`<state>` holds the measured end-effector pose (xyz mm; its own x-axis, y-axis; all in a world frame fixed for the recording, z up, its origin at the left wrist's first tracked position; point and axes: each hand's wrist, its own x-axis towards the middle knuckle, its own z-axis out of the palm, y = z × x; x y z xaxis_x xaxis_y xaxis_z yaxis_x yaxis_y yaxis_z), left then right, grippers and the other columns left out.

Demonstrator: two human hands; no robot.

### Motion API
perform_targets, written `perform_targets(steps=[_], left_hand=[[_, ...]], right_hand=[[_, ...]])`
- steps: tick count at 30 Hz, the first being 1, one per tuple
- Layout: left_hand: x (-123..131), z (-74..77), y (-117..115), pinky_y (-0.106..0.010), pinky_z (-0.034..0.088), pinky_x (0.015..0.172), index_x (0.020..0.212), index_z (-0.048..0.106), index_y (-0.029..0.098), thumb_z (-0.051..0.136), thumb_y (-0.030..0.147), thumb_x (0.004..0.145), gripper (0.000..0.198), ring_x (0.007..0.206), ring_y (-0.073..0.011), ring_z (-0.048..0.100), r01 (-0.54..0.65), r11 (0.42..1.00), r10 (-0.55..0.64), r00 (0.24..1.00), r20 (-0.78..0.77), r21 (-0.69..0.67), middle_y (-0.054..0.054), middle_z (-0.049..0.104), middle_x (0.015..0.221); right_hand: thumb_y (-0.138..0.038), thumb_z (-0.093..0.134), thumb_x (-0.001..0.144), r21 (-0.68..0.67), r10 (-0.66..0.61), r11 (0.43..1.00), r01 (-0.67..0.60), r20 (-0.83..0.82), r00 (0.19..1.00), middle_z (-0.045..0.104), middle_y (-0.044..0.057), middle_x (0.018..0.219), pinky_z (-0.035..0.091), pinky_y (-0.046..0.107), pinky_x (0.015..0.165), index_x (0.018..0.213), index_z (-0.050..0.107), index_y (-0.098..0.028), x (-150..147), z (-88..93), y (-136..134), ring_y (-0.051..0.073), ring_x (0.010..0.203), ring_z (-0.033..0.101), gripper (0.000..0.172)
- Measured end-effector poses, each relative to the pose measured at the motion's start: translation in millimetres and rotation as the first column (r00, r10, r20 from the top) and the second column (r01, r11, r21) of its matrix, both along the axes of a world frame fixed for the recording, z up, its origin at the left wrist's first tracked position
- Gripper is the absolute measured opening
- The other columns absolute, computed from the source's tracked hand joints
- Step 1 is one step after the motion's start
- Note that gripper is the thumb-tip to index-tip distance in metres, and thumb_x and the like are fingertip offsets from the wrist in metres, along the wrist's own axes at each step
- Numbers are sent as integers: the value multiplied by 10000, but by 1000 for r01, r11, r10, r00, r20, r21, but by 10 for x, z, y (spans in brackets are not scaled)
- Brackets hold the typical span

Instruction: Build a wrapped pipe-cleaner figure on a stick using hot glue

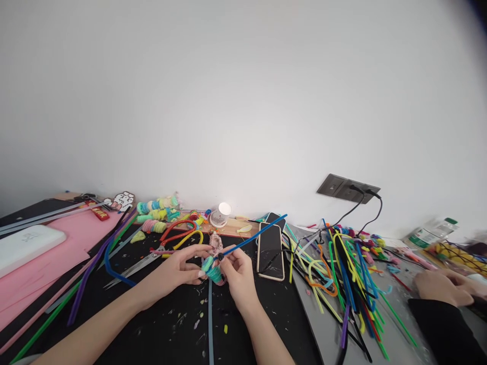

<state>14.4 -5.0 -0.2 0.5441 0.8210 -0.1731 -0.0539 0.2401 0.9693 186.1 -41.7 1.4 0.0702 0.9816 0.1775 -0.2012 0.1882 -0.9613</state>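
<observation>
Between my hands is a small fuzzy figure (213,268) wound from teal, green and pink pipe cleaners. My left hand (187,266) grips its left side with thumb and fingers. On the other side my right hand (238,271) pinches a blue pipe cleaner (258,235) against the figure; its long free end points up and right. A grey-blue strip (210,324) lies on the black mat below the figure. Just left of my left hand rest scissors (152,256) with red-orange handles.
A phone (271,251) lies right of my hands, beside a heap of coloured pipe cleaners (342,274). Several wound pipe-cleaner pieces (158,210) and a paper cup (220,215) stand near the wall. Pink sheets (57,253) lie left. Another person's hands (441,288) rest far right.
</observation>
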Motion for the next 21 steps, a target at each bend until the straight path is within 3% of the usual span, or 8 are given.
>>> perform_targets(steps=[4,9,13,21], left_hand=[[-24,-7,4,-321,489,862,1171,619,189,762,309,721,488,855,-198,674,74,997,-74,997,-14,-1,-19,752,830],[-18,-12,4,-303,463,807,1189,608,187,782,343,702,540,791,-190,661,74,997,-73,996,-43,30,-8,756,815],[-17,-14,3,-299,449,782,1132,619,181,763,348,722,465,761,-186,647,76,995,-69,992,-103,68,4,726,763],[-37,33,3,-301,449,817,1117,605,183,751,273,733,420,840,-180,644,110,988,-99,990,-104,110,-19,705,920]], right_hand=[[-306,685,759,-18,8,1000,-8,-13,1000,560,-41,590,365,172,407,785,606,-174,-7,12,-9,83,471,441,156],[-286,685,755,9,1,1000,0,-52,999,534,-55,567,364,171,419,756,612,-180,-14,45,-18,72,455,412,129],[-257,680,756,30,31,999,-30,-44,999,513,-61,560,380,176,447,745,619,-181,-24,67,-28,78,478,435,97],[-294,690,771,33,46,998,-45,-17,999,533,-45,580,388,189,458,736,626,-180,-25,84,-36,91,504,454,135]])
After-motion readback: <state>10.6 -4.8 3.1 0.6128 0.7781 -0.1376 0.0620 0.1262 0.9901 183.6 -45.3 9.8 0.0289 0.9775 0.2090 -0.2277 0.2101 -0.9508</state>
